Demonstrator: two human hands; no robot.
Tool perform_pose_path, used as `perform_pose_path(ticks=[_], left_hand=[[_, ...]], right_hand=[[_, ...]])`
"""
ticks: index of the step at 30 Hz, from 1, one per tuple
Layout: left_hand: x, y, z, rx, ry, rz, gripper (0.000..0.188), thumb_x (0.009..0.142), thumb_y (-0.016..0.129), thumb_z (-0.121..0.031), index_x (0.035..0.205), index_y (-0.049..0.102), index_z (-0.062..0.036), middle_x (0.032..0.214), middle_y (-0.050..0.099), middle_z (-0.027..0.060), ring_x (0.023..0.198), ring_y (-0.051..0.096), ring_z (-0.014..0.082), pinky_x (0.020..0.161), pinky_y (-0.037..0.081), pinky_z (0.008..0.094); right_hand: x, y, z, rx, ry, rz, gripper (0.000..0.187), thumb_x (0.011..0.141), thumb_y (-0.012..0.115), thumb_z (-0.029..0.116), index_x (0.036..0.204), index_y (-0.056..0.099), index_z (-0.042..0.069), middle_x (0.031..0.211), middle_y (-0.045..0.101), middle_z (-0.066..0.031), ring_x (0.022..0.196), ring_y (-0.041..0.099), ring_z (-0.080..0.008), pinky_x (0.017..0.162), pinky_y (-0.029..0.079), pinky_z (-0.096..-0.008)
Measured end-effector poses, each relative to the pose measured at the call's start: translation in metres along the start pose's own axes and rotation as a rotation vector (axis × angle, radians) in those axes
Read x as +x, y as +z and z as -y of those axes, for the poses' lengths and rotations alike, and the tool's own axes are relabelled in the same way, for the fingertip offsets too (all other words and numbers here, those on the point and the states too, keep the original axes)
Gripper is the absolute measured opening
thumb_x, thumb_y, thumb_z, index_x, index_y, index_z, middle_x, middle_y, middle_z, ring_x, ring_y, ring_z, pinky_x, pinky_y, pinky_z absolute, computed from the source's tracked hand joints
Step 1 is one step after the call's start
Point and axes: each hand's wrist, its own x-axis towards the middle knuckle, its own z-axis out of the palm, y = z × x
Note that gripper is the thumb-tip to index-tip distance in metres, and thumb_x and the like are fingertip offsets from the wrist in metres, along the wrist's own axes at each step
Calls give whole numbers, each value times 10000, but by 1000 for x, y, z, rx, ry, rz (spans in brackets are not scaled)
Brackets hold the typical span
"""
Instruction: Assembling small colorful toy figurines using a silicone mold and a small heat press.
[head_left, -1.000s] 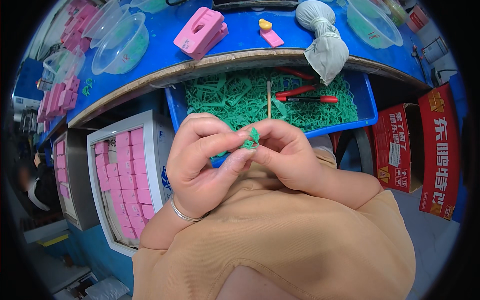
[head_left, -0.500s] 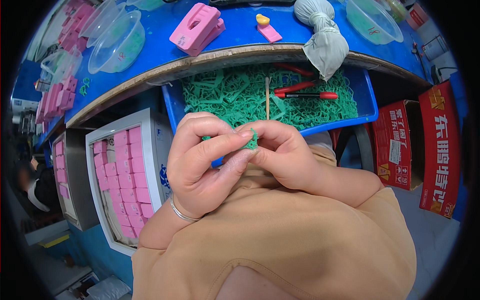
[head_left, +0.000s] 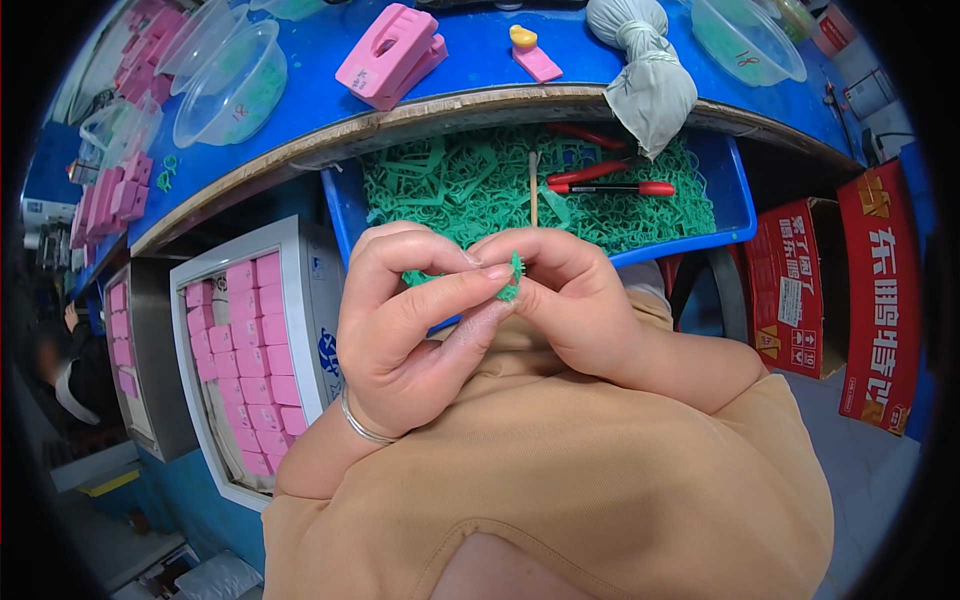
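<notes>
My left hand (head_left: 402, 325) is closed, its thumb and forefinger pinching a small green openwork piece (head_left: 512, 280). From the other side my right hand (head_left: 570, 295) is closed too, thumb and bent fingers gripping the same piece. Part of the piece is hidden by my fingertips. More green shows under the left fingers. Both hands are above the near edge of a blue tray (head_left: 742, 222), which holds a heap of curly green scraps (head_left: 450, 195). A thin wooden stick (head_left: 534, 200) with a pale tip stands against the heap.
A black-and-red marker (head_left: 615, 189) and red-handled pliers (head_left: 590, 138) lie on the scraps. Above, the blue bench (head_left: 480, 65) bears pink blocks (head_left: 390, 60), a grey cloth bundle (head_left: 650, 85) and clear bowls (head_left: 235, 90). Framed pink blocks (head_left: 250, 360) stand left, red cartons (head_left: 880, 300) right.
The green piece has turned a little between my fingertips, showing more of its upper end. My right fingers have shifted slightly up and left; both hands still hold it.
</notes>
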Motion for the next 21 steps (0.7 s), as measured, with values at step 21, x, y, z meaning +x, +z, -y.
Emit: perform_pose_path(ticks=[21], left_hand=[[-3, 2, 4, -18, -9, -41, 303, 608, 724, 46, 874, 636, -69, 872, 554, 61, 767, 494, 195, 660, 401, 296]], right_hand=[[3, 0, 5, -107, -92, -87, 135, 873, 530, 9, 999, 575, 1, 979, 567, -53, 882, 554, -93, 732, 498, -229]])
